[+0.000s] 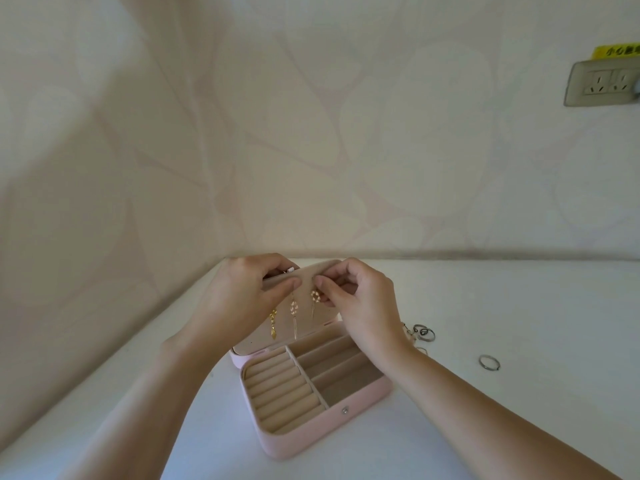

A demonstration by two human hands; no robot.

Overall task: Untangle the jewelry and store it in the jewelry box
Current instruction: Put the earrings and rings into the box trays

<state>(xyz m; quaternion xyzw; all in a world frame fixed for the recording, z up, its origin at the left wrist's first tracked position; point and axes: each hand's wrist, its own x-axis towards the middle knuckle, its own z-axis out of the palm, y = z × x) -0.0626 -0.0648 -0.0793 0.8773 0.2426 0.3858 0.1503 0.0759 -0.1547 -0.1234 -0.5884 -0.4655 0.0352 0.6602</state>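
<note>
A pink jewelry box [349, 412] lies open on the white table, its beige lid panel [322, 327] standing upright. My left hand [249, 292] grips the lid's top left edge, thumb in front. My right hand [360, 299] pinches a pearl-ring drop earring [314, 301] against the lid panel. Two more gold drop earrings hang on the panel: one with a long bar [294, 318] and a leaf chain one [273, 323]. The box base shows ring rolls [280, 393] on the left and slot compartments [332, 365] on the right.
Several silver rings and a bit of tangled jewelry [420, 334] lie on the table right of the box, partly behind my right wrist. A single silver ring [489, 362] lies farther right. A patterned wall stands just behind the box, with a socket [602, 83] high on the right.
</note>
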